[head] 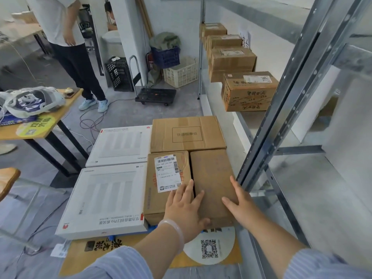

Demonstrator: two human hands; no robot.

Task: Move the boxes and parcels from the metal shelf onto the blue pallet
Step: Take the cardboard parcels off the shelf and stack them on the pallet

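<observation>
Pressing hands [211, 206] on plain box [213, 178], "BE3 Pro" carton [104, 200]

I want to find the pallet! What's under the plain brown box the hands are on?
Only a sliver of blue pallet peeks out beside the plain brown cardboard box, which both the left hand and right hand press. The boxes cover everything else beneath.

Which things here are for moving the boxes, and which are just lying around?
For the job: plain brown box under both hands, labelled box, big brown box, two white flat boxes, boxes on the metal shelf.

Just lying about: hand cart, white crate, black crate, wooden table.
</observation>
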